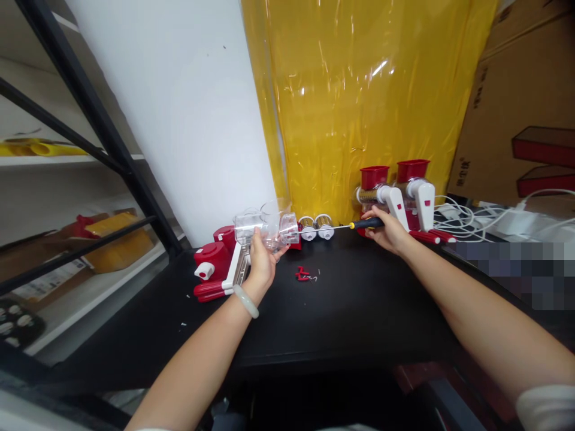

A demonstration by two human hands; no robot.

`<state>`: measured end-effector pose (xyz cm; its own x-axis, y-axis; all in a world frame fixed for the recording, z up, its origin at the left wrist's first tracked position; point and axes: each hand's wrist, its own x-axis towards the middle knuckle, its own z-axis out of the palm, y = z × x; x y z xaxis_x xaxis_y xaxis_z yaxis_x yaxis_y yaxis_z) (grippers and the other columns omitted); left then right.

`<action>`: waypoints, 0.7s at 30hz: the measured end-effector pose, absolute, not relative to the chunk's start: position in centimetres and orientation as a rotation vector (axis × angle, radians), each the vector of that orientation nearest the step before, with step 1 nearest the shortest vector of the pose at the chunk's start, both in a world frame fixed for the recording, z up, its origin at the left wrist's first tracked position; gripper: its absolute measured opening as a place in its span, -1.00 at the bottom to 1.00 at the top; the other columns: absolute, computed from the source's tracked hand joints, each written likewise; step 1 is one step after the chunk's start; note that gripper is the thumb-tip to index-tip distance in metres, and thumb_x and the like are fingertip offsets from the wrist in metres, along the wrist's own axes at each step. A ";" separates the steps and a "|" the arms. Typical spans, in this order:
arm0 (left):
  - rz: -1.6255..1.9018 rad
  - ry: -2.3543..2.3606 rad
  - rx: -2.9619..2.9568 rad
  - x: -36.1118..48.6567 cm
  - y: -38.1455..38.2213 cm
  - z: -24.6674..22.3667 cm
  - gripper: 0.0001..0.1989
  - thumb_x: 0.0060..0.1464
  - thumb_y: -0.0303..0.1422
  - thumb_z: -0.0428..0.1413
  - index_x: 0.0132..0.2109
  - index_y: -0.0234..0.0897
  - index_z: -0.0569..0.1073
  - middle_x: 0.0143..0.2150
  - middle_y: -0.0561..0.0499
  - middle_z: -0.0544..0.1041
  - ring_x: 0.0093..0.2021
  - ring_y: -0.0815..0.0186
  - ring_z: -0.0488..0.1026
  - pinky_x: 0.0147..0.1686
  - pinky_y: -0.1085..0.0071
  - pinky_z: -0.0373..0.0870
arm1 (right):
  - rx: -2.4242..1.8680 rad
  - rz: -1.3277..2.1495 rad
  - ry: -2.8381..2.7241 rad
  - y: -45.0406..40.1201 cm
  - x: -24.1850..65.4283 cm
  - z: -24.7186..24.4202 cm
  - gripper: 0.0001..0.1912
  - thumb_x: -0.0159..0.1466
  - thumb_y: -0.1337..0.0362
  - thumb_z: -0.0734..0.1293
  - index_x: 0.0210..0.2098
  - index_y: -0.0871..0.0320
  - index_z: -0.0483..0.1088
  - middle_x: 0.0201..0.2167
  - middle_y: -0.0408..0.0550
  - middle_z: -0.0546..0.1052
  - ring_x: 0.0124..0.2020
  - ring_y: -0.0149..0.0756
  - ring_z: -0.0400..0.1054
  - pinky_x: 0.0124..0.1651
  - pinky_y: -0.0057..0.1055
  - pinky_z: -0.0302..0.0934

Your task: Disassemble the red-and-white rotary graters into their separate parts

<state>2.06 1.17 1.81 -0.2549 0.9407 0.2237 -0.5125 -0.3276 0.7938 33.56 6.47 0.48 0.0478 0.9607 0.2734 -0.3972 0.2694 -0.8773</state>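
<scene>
My left hand (262, 258) grips a clear plastic housing (266, 228) and holds it above the black table (350, 311). My right hand (389, 230) holds a screwdriver (354, 225) with a black and yellow handle. Its thin shaft points left, with the tip at the clear housing. Small red parts and a screw (304, 275) lie on the table between my hands. A white bangle sits on my left wrist.
A red and white hand-crank machine (216, 269) lies on its side at the left. Two assembled ones (402, 194) stand behind my right hand, with two metal drums (317, 227) beside them. Yellow plastic sheet, cardboard boxes, white cables (476, 218) and a black shelf frame surround the table.
</scene>
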 end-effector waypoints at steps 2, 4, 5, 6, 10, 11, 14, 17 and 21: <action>1.794 0.760 0.893 2.2 1.2 1.7 -0.60 0.15 0.04 0.10 -0.11 -0.18 0.36 -0.01 -0.13 0.48 -0.14 0.22 0.52 -0.23 0.22 0.57 | -0.784 1.140 -1.072 6.8 33.9 0.2 -0.51 0.17 -0.19 0.36 -0.50 0.14 0.38 -0.79 -0.23 0.23 -0.77 -0.49 0.03 -0.69 -0.49 -0.06; 1.814 0.780 0.922 2.4 1.1 1.7 -0.62 0.15 0.03 0.11 -0.14 -0.19 0.36 -0.06 -0.11 0.49 -0.15 0.21 0.52 -0.23 0.24 0.57 | -0.808 1.099 -1.129 7.1 34.1 -0.1 -0.48 0.20 -0.21 0.32 -0.52 0.13 0.36 -0.88 -0.27 0.10 -0.83 -0.51 -0.10 -0.71 -0.48 -0.13; 1.820 0.782 0.936 2.5 1.0 1.7 -0.63 0.14 0.01 0.12 -0.14 -0.19 0.36 -0.08 -0.10 0.49 -0.15 0.21 0.53 -0.24 0.25 0.57 | -0.799 1.082 -1.151 7.1 34.2 -0.2 -0.49 0.19 -0.20 0.34 -0.54 0.13 0.34 -0.90 -0.28 0.09 -0.84 -0.51 -0.11 -0.71 -0.48 -0.13; 1.824 0.780 0.953 2.5 1.0 1.7 -0.64 0.14 0.00 0.13 -0.15 -0.19 0.37 -0.10 -0.09 0.49 -0.14 0.20 0.53 -0.24 0.26 0.57 | -0.785 1.067 -1.168 7.2 34.2 -0.2 -0.50 0.17 -0.17 0.37 -0.55 0.13 0.32 -0.90 -0.28 0.10 -0.83 -0.52 -0.10 -0.70 -0.49 -0.12; 1.829 0.768 0.990 2.6 0.7 1.8 -0.70 0.16 -0.05 0.14 -0.15 -0.18 0.38 -0.09 -0.09 0.50 -0.10 0.17 0.54 -0.24 0.26 0.58 | -0.763 1.033 -1.191 7.1 34.1 -0.4 -0.52 0.12 -0.11 0.45 -0.58 0.12 0.28 -0.86 -0.26 0.16 -0.80 -0.52 0.00 -0.67 -0.51 -0.05; 1.833 0.767 0.990 2.6 0.7 1.8 -0.70 0.17 -0.06 0.13 -0.15 -0.18 0.38 -0.09 -0.10 0.51 -0.09 0.16 0.54 -0.24 0.26 0.58 | -0.768 1.031 -1.191 7.1 34.1 -0.4 -0.53 0.12 -0.10 0.45 -0.57 0.12 0.28 -0.86 -0.26 0.17 -0.79 -0.52 0.01 -0.66 -0.52 -0.03; 1.841 0.771 0.986 2.6 0.6 1.9 -0.71 0.19 -0.08 0.12 -0.14 -0.19 0.38 -0.07 -0.12 0.52 -0.07 0.14 0.53 -0.25 0.24 0.59 | -0.787 1.030 -1.183 7.1 34.1 -0.5 -0.55 0.14 -0.08 0.45 -0.55 0.12 0.28 -0.85 -0.27 0.17 -0.79 -0.52 0.02 -0.66 -0.53 -0.02; 1.847 0.770 0.986 2.6 0.6 2.0 -0.73 0.19 -0.09 0.12 -0.16 -0.19 0.38 -0.05 -0.12 0.51 -0.02 0.13 0.53 -0.22 0.24 0.59 | -0.801 1.029 -1.177 7.3 34.2 -0.6 -0.55 0.13 -0.08 0.45 -0.53 0.12 0.28 -0.84 -0.28 0.17 -0.78 -0.53 0.01 -0.67 -0.54 -0.03; 1.848 0.765 0.978 2.7 0.6 1.9 -0.74 0.18 -0.09 0.12 -0.17 -0.18 0.38 -0.05 -0.11 0.51 0.00 0.12 0.52 -0.19 0.22 0.59 | -0.819 1.039 -1.165 7.5 34.3 -0.7 -0.55 0.11 -0.10 0.46 -0.53 0.12 0.29 -0.83 -0.29 0.16 -0.78 -0.53 0.01 -0.68 -0.56 -0.04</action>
